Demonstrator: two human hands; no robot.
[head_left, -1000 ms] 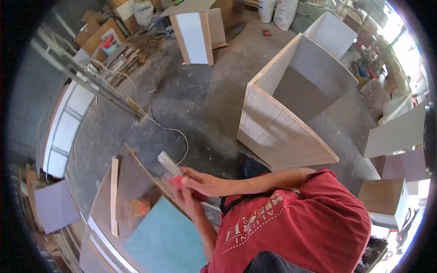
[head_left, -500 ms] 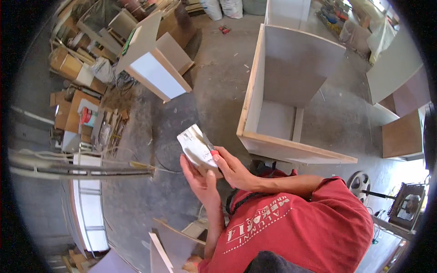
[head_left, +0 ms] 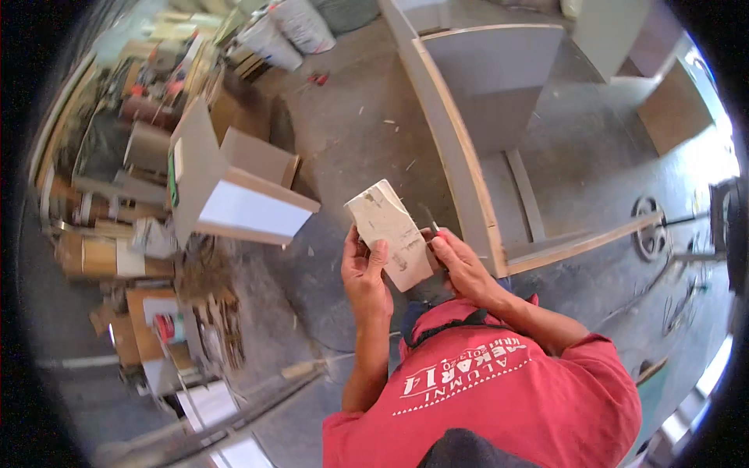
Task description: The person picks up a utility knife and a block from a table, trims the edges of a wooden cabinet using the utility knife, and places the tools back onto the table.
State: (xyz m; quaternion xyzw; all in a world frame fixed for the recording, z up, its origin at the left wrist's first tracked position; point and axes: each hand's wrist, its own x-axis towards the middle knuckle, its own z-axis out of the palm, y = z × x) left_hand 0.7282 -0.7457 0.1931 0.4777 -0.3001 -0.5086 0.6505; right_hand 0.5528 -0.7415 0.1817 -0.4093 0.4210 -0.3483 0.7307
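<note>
My left hand [head_left: 367, 277] grips a pale, worn rectangular block [head_left: 394, 234] with dark smudges, its thumb across the face and fingers along the left side. My right hand [head_left: 464, 265], beside the block's right edge, is closed around a small tool [head_left: 434, 224] with a thin metal blade, apparently a knife, its handle mostly hidden by the fingers. Both hands are raised in front of my chest.
An open wooden cabinet carcass [head_left: 491, 93] stands at right. A box with a white panel [head_left: 253, 210] sits at left, beside piled boards and scrap [head_left: 113, 257]. White sacks [head_left: 304, 23] are at the back. A spoked wheel on a metal stand [head_left: 647, 230] is at far right.
The block and both hands have moved rightward in view. The block now shows a flatter, smudged face, and the blade has separated from it. The view has swung, shifting the surroundings.
</note>
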